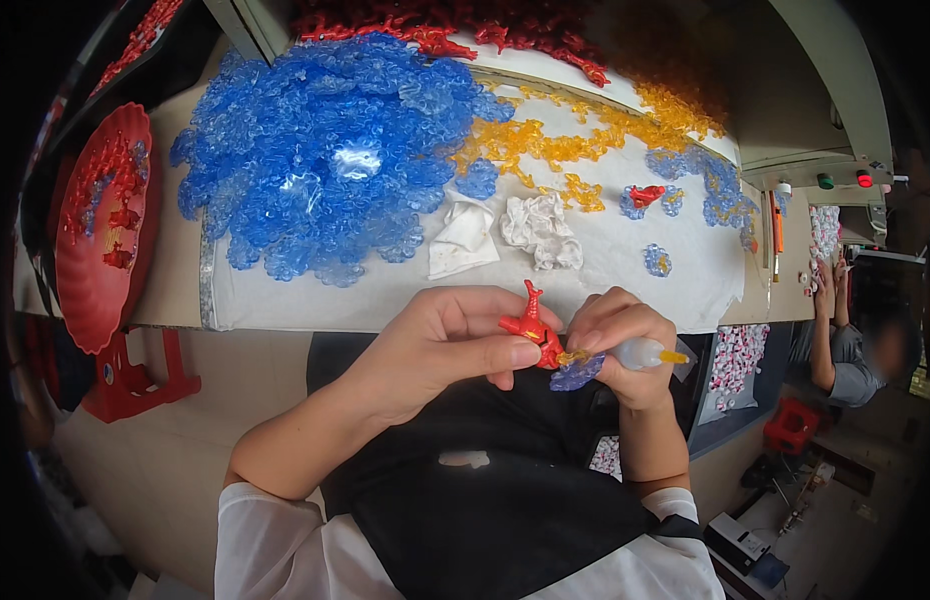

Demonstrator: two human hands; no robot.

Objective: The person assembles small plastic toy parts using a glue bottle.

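My left hand (425, 345) grips a small glossy red plastic figure (530, 325) with prongs at its top, thumb in front and fingers behind. Close against its right side is my right hand (625, 325), its fingers pinching a translucent piece, amber above and blue (577, 376) below. The piece appears to touch the figure; fingers partly hide the contact. Tucked in the same right hand is a small whitish squeeze bottle (639, 353), its yellow tip pointing right. Both hands are above my lap, just off the table's front edge.
A large heap of clear blue pieces (315, 160) covers the table's left. Amber pieces (545, 145) lie beyond crumpled white cloths (542, 230). A red figure (645, 195) rests on blue pieces at right. A red scalloped tray (95, 270) stands left; another person (855, 350) works far right.
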